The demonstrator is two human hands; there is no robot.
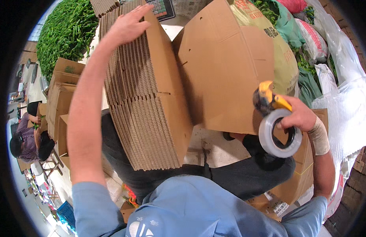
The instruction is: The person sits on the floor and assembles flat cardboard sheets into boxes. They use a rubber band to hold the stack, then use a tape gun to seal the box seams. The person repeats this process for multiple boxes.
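Standing before me, the stack of folded cartons (137, 93) looks like the bulk left to open: ribbed corrugated edges, smooth brown faces. Beside it one carton (222, 67) seems partly opened out, its broad panels creased; I see no tape on it. My right hand (300, 114) is curled round the yellow tape dispenser (282, 103) with its glossy, ring-shaped tape roll (267, 132). My left hand (129, 25), fingers loosely spread, lies at the stack's far end, gripping nothing visible.

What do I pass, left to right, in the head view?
Heap of long green peppers, stack of flattened brown cardboard boxes, open brown cardboard box, yellow-black tape dispenser with clear roll, crinkled white plastic.
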